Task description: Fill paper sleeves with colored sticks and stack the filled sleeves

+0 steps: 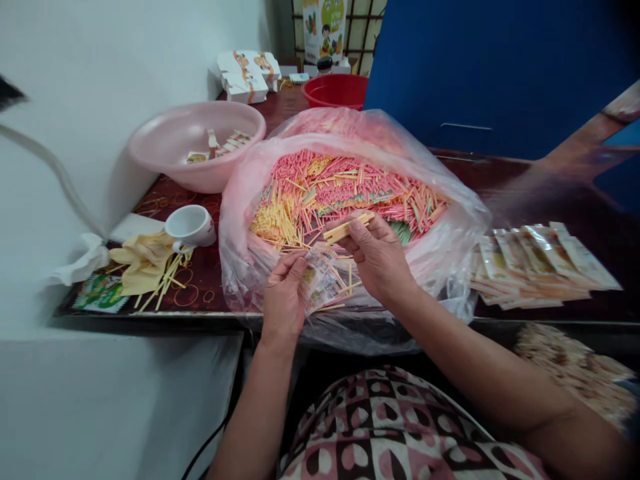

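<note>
A big clear plastic bag (450, 233) lies open on the dark table (500, 173), full of pink, yellow and green sticks (340, 187). My left hand (284, 293) pinches a small clear printed packet (325, 280) at its left edge, just in front of the bag. My right hand (377, 257) is closed on a small bundle of yellow sticks (347, 228), held right above the packet's mouth.
A fanned row of filled packets (540, 263) lies at the right. A pink basin (195, 143) with small boxes stands at the back left, a red bowl (336, 90) behind it. A white cup (191, 227), yellowish gloves (143, 263) and loose sticks lie left.
</note>
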Tool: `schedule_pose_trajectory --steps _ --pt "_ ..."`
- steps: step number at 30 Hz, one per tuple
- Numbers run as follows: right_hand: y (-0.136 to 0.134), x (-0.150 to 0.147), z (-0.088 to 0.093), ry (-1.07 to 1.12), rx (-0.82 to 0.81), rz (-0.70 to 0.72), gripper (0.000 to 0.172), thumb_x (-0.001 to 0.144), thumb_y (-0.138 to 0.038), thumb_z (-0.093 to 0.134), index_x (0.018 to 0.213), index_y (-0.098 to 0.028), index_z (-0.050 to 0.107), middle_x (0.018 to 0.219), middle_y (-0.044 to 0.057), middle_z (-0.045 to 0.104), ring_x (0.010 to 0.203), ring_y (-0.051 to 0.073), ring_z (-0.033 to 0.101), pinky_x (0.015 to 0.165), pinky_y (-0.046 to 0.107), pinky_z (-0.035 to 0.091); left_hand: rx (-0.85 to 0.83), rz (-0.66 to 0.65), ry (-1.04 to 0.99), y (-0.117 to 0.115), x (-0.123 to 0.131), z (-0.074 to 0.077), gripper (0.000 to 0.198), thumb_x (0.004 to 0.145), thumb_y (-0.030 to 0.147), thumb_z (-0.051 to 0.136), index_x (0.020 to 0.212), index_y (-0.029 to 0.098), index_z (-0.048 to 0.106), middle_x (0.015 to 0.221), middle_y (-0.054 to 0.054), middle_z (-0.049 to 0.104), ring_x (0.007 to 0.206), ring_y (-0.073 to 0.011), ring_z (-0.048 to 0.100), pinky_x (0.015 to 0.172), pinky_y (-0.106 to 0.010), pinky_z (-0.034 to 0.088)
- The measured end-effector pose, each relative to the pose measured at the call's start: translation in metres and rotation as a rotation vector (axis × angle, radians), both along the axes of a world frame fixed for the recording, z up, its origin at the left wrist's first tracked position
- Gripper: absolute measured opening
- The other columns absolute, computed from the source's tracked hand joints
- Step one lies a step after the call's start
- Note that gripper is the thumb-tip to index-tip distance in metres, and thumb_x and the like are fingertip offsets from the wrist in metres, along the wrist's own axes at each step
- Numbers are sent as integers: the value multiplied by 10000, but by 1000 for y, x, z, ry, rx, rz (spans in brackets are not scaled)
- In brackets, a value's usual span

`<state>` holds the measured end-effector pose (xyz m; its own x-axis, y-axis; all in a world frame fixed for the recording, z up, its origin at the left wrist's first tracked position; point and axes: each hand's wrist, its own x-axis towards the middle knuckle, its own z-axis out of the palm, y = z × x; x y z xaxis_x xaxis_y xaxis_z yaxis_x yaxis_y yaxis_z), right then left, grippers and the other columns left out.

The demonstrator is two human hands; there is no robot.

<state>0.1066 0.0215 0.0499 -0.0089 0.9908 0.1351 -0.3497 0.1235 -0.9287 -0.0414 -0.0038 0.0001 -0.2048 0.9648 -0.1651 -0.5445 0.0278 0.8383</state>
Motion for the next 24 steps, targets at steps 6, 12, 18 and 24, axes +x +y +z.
schedule_pose_trajectory --steps 6,12,18,24 --pt "-8 -4 -6 -139 75 -56 296 912 -555 701 978 -274 635 990 28 796 997 218 732 949 412 573 -11 -22 -56 0 5 2 345 651 387 948 902 208 793 951 -16 778 903 -154 713 948 -334 558" --pt "-9 0 -10 -257 78 -7 287 939 -543 679 1000 -264 692 1094 40 783 1064 207 709 1000 396 536 15 9 14 1 11 2 307 666 378 934 870 202 786 986 -17 761 925 -139 689 922 -285 541" --pt "-7 5 -7 -483 128 66 414 1004 -577 560 1237 -262 692 1286 77 732 1179 216 680 1047 397 524 -1 27 83 0 17 -2 291 727 415 887 864 204 741 903 8 730 814 -120 655 812 -264 541" --pt "-7 8 -13 -652 282 65 535 992 -665 513 1277 -256 707 1402 105 682 1373 260 588 1176 463 447 70 53 66 1 21 3 295 742 425 883 836 201 714 852 26 696 790 -106 639 795 -243 527"
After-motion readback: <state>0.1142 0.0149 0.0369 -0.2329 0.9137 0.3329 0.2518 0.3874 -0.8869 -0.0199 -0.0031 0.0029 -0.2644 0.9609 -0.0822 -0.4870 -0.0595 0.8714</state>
